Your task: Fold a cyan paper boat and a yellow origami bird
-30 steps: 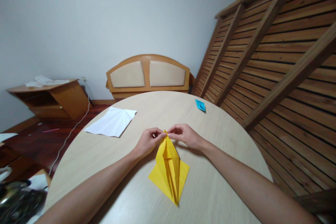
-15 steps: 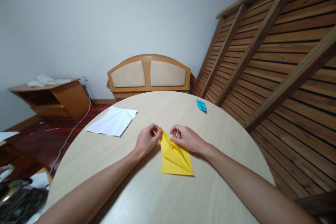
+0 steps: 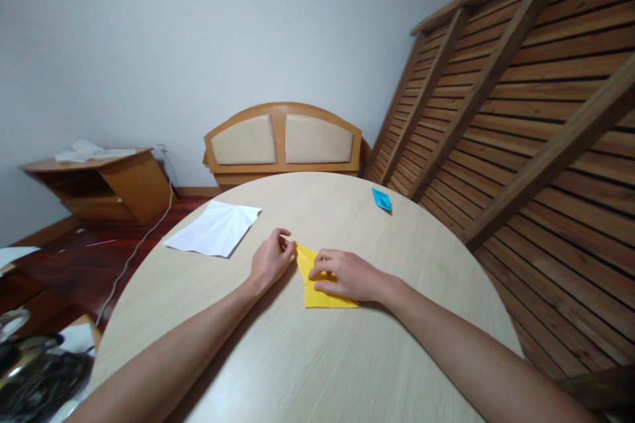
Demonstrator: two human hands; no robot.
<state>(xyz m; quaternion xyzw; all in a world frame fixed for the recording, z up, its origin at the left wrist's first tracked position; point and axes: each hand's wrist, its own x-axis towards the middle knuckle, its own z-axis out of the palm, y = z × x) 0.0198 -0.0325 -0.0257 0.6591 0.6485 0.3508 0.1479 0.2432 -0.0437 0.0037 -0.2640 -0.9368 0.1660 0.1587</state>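
A folded yellow paper lies flat on the round light-wood table. My left hand pinches the paper's far left tip between thumb and fingers. My right hand lies on top of the paper with its fingers pressing it down against the table, and it hides much of the sheet.
A creased white sheet lies at the table's far left. A small blue folded paper sits at the far right edge. A padded wooden headboard stands behind the table, a slatted wooden frame leans on the right, and a low cabinet is on the left.
The yellow paper was held up by its tip, long and hanging; it has been folded over and laid flat. My right hand moved onto it, pressing down.
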